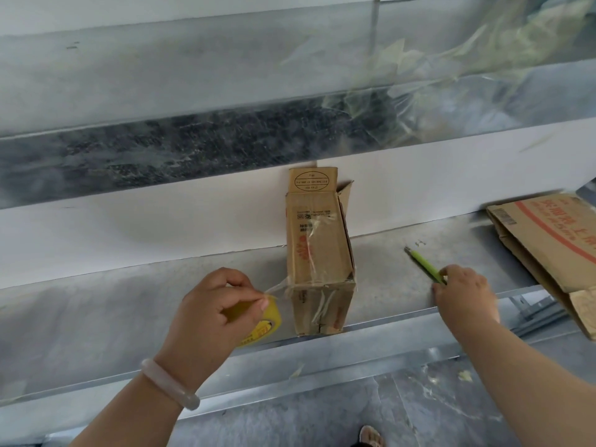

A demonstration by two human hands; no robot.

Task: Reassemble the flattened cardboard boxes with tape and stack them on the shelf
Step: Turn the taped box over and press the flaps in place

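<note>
Here, a taped cardboard box [319, 253] stands on the metal shelf [96, 317]. The left hand [213, 311] grips a yellow tape roll [271, 316] beside it; the right hand [464, 298] pinches a green utility knife [425, 264].

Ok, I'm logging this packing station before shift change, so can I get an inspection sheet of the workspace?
Surface: grey metal shelf.
Job's things: small box stands upright, top flap raised, a tape strand running to the tape roll; flattened box lies right, overhanging the edge.
Clutter: green knife on shelf; tape scraps on floor.
Hands: left hand holds the tape roll; right hand touches the green knife, grip unclear.
Cables: nothing seen.
Surroundings: white wall behind, plastic film above.
</note>
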